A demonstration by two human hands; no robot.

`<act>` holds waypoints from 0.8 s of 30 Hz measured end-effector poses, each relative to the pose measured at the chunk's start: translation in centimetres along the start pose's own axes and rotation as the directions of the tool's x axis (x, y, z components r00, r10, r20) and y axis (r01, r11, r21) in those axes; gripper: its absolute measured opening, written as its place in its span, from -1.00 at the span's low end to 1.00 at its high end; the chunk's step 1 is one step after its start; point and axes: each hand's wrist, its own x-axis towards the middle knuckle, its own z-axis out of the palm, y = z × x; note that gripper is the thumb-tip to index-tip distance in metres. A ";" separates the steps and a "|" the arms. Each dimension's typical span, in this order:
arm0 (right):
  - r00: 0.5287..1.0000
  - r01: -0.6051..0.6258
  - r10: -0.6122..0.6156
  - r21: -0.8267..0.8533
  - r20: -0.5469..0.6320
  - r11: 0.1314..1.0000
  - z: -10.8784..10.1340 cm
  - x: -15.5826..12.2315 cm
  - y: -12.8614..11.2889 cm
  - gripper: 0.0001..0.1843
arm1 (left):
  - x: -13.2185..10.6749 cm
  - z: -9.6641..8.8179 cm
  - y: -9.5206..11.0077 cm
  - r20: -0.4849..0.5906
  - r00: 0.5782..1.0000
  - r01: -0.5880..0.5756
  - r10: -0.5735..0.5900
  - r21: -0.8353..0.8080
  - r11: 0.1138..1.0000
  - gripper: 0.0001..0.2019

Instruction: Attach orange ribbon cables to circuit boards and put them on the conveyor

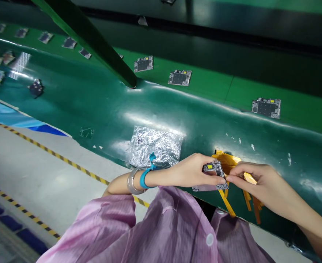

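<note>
Left hand (195,170), fingers clasping a circuit board (217,167), presumably steadying its edge for the right hand (266,182), fingers curled around a yellow strip (250,178).

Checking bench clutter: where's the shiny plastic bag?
Head view, near centre: the plastic bag lies on the green bench, left of the left hand, beyond the blue wristband.

White glare is thrown back by the green mat (95,100) and the crinkled plastic bag (156,144); the upper background is sunk in shadow. The held circuit board (216,168) is shown fairly sharply, while the far left is blurred.
</note>
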 end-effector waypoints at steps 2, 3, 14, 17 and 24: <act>1.000 -0.004 0.004 -0.007 -0.006 1.000 0.1 0.1 0.0 -0.72 | 0.1 0.0 0.0 0.005 1.000 0.000 0.000 -0.041 0.999 -0.64; 1.000 -0.012 0.012 -0.006 -0.011 1.000 0.2 0.1 0.0 -0.72 | 0.2 0.1 0.0 0.004 1.000 0.004 -0.003 -0.061 0.998 -0.64; 0.982 -0.187 0.181 0.191 0.046 0.964 0.6 0.6 0.6 -0.50 | 1.1 -0.3 -0.2 -0.008 1.000 -0.021 0.020 -0.103 0.994 -0.52; 0.980 -0.177 0.148 0.232 0.136 0.956 1.1 1.5 1.1 -0.69 | 1.1 -0.4 -0.3 -0.139 0.990 0.030 -0.032 -0.013 0.999 -0.53; 0.965 -0.002 0.028 0.100 -0.260 0.995 -4.6 8.3 0.1 -0.71 | 1.2 -1.7 -1.6 -0.556 0.814 -0.223 0.171 -0.027 0.974 -0.67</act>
